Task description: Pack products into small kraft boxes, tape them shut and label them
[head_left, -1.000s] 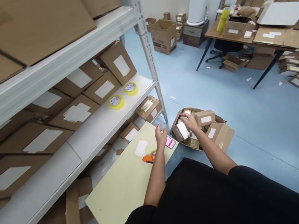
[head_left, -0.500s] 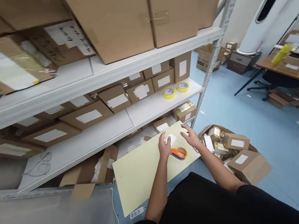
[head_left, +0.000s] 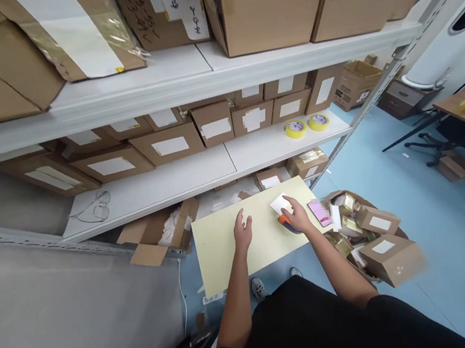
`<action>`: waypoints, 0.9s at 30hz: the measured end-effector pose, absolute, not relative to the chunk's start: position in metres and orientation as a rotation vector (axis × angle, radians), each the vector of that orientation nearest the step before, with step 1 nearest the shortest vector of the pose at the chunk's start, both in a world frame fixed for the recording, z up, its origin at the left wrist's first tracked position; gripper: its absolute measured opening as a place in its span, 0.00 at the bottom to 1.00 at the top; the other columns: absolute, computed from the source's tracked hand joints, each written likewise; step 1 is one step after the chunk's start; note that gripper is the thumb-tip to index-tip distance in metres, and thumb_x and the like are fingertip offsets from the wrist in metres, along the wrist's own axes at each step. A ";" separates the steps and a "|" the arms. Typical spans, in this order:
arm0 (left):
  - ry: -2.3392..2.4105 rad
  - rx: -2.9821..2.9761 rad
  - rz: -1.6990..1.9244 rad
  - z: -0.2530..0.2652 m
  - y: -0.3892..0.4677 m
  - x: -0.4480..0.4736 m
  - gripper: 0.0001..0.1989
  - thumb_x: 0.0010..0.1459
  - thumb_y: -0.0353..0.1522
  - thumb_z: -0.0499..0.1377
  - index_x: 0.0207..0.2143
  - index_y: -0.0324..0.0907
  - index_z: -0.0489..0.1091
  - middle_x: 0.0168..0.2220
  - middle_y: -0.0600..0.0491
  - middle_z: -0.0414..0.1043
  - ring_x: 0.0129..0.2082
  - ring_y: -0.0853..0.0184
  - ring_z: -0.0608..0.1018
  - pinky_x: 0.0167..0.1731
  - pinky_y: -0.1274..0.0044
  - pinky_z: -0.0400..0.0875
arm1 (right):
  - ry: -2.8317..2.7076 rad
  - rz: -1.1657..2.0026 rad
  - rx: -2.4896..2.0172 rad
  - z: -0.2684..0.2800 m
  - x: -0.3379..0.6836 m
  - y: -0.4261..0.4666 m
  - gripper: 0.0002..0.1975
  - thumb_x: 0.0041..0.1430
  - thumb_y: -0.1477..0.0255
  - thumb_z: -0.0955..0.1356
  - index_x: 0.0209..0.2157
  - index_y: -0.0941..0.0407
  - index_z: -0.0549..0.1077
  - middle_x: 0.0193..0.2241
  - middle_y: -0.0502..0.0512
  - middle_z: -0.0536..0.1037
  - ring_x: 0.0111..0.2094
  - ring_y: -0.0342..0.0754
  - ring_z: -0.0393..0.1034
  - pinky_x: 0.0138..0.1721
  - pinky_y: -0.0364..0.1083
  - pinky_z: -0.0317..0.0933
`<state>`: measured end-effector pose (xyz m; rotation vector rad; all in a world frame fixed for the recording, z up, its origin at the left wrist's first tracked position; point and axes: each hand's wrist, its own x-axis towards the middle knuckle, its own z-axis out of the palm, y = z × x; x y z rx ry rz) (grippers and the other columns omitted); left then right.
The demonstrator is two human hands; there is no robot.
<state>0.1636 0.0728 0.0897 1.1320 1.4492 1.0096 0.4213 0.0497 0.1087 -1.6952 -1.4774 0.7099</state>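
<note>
The left hand (head_left: 243,233), fingers open, is above the pale worktop (head_left: 219,253). The right hand (head_left: 297,218), fingers also parted, partly covers an orange tape dispenser (head_left: 284,221); contact is unclear. White paper (head_left: 278,203) lies just beyond; yellow tape rolls (head_left: 296,135) sit on the shelf (head_left: 251,153).

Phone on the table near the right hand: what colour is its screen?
The phone has a mostly pink screen, as the head view shows.

I see matt cardboard on the big boxes (head_left: 275,0), glossy clear tape (head_left: 120,35) and smooth, painted-looking metal on the shelf beam (head_left: 136,104); from over here the tabletop (head_left: 221,241) looks smooth, the slip (head_left: 279,204) paper, the orange tool (head_left: 284,221) plastic, the shirt (head_left: 304,334) matt cloth
</note>
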 end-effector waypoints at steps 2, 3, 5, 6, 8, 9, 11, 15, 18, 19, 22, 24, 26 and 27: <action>1.445 1.111 0.959 0.084 0.073 0.169 0.26 0.65 0.44 0.62 0.64 0.49 0.69 0.68 0.45 0.67 0.66 0.56 0.72 0.64 0.65 0.67 | -1.532 0.680 -1.718 0.101 0.431 0.046 0.28 0.63 0.63 0.67 0.64 0.52 0.71 0.63 0.62 0.73 0.64 0.60 0.66 0.65 0.60 0.62; 1.446 1.101 0.914 0.081 0.072 0.174 0.25 0.65 0.43 0.63 0.63 0.49 0.70 0.67 0.46 0.68 0.64 0.56 0.74 0.63 0.65 0.68 | -1.555 0.672 -1.730 0.096 0.437 0.043 0.27 0.63 0.63 0.67 0.63 0.53 0.72 0.62 0.62 0.74 0.64 0.60 0.66 0.66 0.60 0.61; 1.446 1.089 0.829 0.074 0.066 0.190 0.24 0.63 0.41 0.65 0.60 0.48 0.72 0.65 0.46 0.72 0.60 0.56 0.77 0.61 0.65 0.69 | -1.580 0.673 -1.768 0.084 0.451 0.039 0.27 0.62 0.64 0.67 0.62 0.55 0.73 0.61 0.63 0.75 0.64 0.60 0.67 0.66 0.59 0.61; 1.446 1.088 0.809 0.070 0.061 0.198 0.23 0.63 0.40 0.65 0.59 0.47 0.73 0.63 0.45 0.73 0.58 0.57 0.78 0.61 0.65 0.70 | -1.581 0.684 -1.796 0.077 0.458 0.037 0.27 0.62 0.64 0.67 0.61 0.56 0.73 0.61 0.64 0.75 0.63 0.60 0.68 0.65 0.59 0.62; 1.460 1.083 0.812 0.062 0.048 0.214 0.22 0.63 0.40 0.64 0.58 0.45 0.74 0.61 0.44 0.75 0.56 0.57 0.79 0.59 0.66 0.71 | -1.565 0.733 -1.866 0.059 0.471 0.037 0.25 0.60 0.64 0.68 0.58 0.57 0.75 0.59 0.65 0.77 0.60 0.61 0.71 0.61 0.57 0.65; 1.473 1.076 0.818 0.057 0.041 0.220 0.22 0.63 0.41 0.64 0.58 0.45 0.75 0.60 0.44 0.76 0.55 0.57 0.80 0.57 0.66 0.72 | -1.551 0.770 -1.903 0.049 0.477 0.037 0.24 0.60 0.63 0.68 0.55 0.57 0.77 0.57 0.66 0.78 0.58 0.61 0.73 0.59 0.56 0.67; 1.504 1.055 0.814 0.047 0.027 0.230 0.23 0.62 0.43 0.64 0.57 0.45 0.75 0.60 0.44 0.76 0.52 0.58 0.81 0.55 0.65 0.74 | -1.521 0.862 -1.976 0.028 0.485 0.041 0.20 0.58 0.62 0.70 0.49 0.56 0.79 0.52 0.66 0.81 0.52 0.60 0.76 0.54 0.54 0.69; 1.546 0.990 0.795 0.025 0.000 0.240 0.25 0.60 0.46 0.65 0.55 0.46 0.76 0.61 0.43 0.75 0.48 0.60 0.82 0.52 0.65 0.76 | -1.571 0.995 -2.094 -0.015 0.491 0.044 0.15 0.55 0.64 0.73 0.41 0.57 0.78 0.43 0.65 0.83 0.47 0.60 0.77 0.48 0.51 0.68; 1.595 0.937 0.806 0.012 -0.020 0.246 0.25 0.60 0.46 0.64 0.55 0.45 0.75 0.59 0.42 0.76 0.46 0.61 0.83 0.51 0.66 0.77 | -1.649 1.108 -2.166 -0.045 0.489 0.037 0.14 0.54 0.70 0.74 0.43 0.57 0.77 0.45 0.65 0.82 0.51 0.60 0.75 0.53 0.51 0.65; 1.606 0.925 0.809 0.008 -0.026 0.247 0.24 0.61 0.46 0.63 0.56 0.44 0.75 0.59 0.42 0.76 0.46 0.61 0.83 0.51 0.66 0.77 | -1.648 1.152 -2.194 -0.053 0.488 0.034 0.16 0.54 0.71 0.74 0.45 0.58 0.77 0.47 0.66 0.81 0.53 0.61 0.74 0.54 0.53 0.64; 1.621 0.894 0.807 0.000 -0.044 0.254 0.24 0.61 0.45 0.62 0.56 0.44 0.75 0.54 0.43 0.79 0.44 0.62 0.83 0.48 0.68 0.78 | -1.635 1.159 -2.254 -0.075 0.483 0.027 0.21 0.58 0.69 0.73 0.52 0.61 0.73 0.54 0.72 0.77 0.59 0.64 0.69 0.60 0.57 0.59; 1.634 0.863 0.799 -0.005 -0.054 0.259 0.23 0.61 0.44 0.62 0.55 0.44 0.76 0.49 0.44 0.81 0.42 0.62 0.84 0.46 0.68 0.78 | -1.629 1.125 -2.285 -0.085 0.482 0.026 0.24 0.60 0.68 0.72 0.55 0.62 0.71 0.56 0.75 0.75 0.61 0.65 0.67 0.62 0.59 0.57; 1.649 0.834 0.786 -0.008 -0.060 0.266 0.22 0.61 0.44 0.62 0.53 0.43 0.76 0.45 0.45 0.82 0.39 0.62 0.84 0.46 0.68 0.79 | -1.593 1.141 -2.289 -0.092 0.484 0.027 0.23 0.60 0.68 0.72 0.55 0.62 0.70 0.54 0.75 0.77 0.58 0.65 0.70 0.61 0.59 0.58; 1.653 0.825 0.780 -0.009 -0.062 0.269 0.21 0.61 0.44 0.62 0.52 0.43 0.76 0.44 0.46 0.82 0.39 0.62 0.84 0.46 0.68 0.79 | -1.578 1.144 -2.249 -0.094 0.486 0.027 0.23 0.60 0.68 0.71 0.54 0.61 0.71 0.52 0.74 0.78 0.56 0.64 0.72 0.60 0.59 0.59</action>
